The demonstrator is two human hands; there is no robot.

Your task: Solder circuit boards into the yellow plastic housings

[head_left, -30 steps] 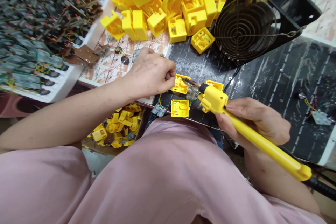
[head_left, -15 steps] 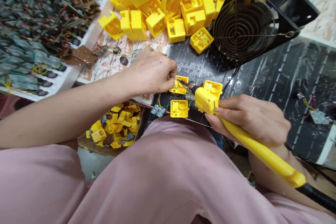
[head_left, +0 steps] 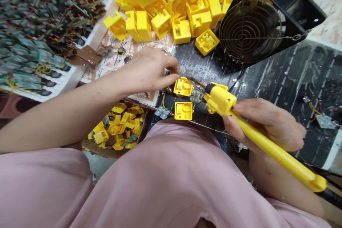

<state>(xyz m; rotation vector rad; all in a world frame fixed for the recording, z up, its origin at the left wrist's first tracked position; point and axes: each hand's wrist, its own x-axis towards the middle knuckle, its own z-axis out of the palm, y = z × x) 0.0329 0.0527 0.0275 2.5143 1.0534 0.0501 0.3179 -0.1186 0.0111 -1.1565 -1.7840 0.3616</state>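
Note:
My right hand [head_left: 264, 124] is closed round the long yellow handle of a soldering iron [head_left: 221, 101], whose metal tip points left at an open yellow plastic case [head_left: 183, 86] on the black mat [head_left: 280, 78]. My left hand [head_left: 152, 69] hovers just left of that case, fingers pinched on a small dark part I cannot name. A second yellow case [head_left: 183, 110] lies at the mat's front edge. A small green circuit board [head_left: 196, 96] with wires sits between the cases.
A heap of yellow cases [head_left: 171, 3] fills the back of the bench. A black fan with a wire guard [head_left: 251, 28] stands at the back right. Trays of wired circuit boards [head_left: 34, 25] lie on the left. A box of yellow parts [head_left: 120, 131] sits under the bench edge.
The soldering iron has drawn back to the right, away from the open case. My left hand has lifted slightly off the case, fingers still pinched.

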